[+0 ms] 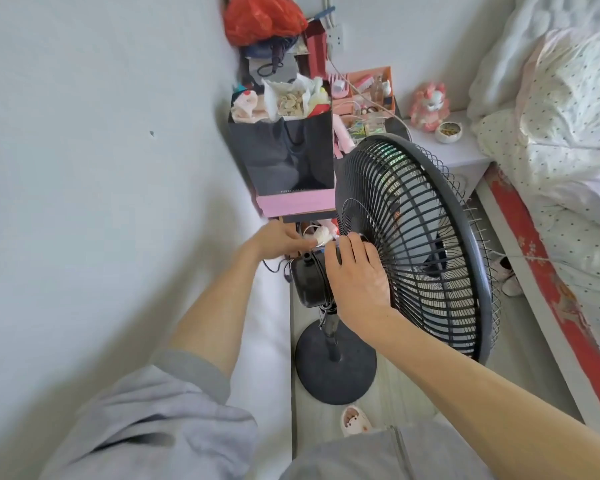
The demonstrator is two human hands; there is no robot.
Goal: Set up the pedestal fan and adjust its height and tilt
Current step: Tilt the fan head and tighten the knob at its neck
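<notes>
Fan (413,244) stands on floor between wall and bed. Right hand (357,278) lies flat, open on grille, bracing head; left hand (278,240) pinches something at motor (309,282), likely tilt.

A dark grey plastic pedestal fan (388,258) stands upright on the pale floor, just beside the white wall. Its round black base (336,368) lies flat there, and 1 thin black pole (331,329) rises from the base's middle to a black, boxy motor housing (307,282) on the wall side. The large round cage of thin ribs (416,244) faces away from the wall, tilted slightly upward, its blades dim behind the grille.
</notes>
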